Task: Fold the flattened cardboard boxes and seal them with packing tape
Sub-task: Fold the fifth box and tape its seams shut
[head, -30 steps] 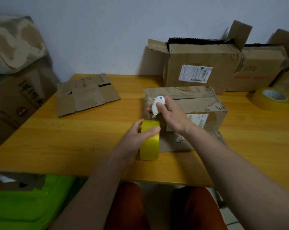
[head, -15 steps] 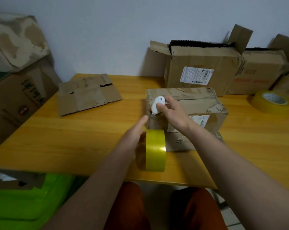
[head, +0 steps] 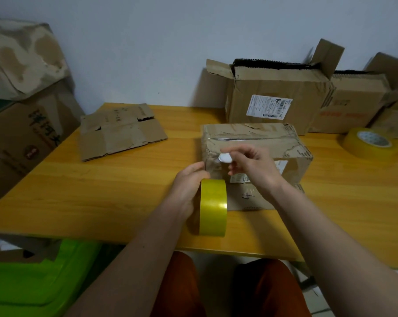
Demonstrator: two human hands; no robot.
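Two hands busy: left hand [head: 188, 186] steadying tape roll [head: 212, 207], right hand [head: 250, 168] pinching white cutter [head: 225, 158]; risk: tape tearing crooked on folded box [head: 262, 143].

A plain, pale grey-white wall [head: 147, 42] filled the view from ten to two o'clock, evenly and softly lit. A yellow-orange wooden table [head: 101, 197] stood against it, spanning the middle. At five o'clock, under the table's near edge, a patch of pale tiled floor [head: 317, 298] showed.
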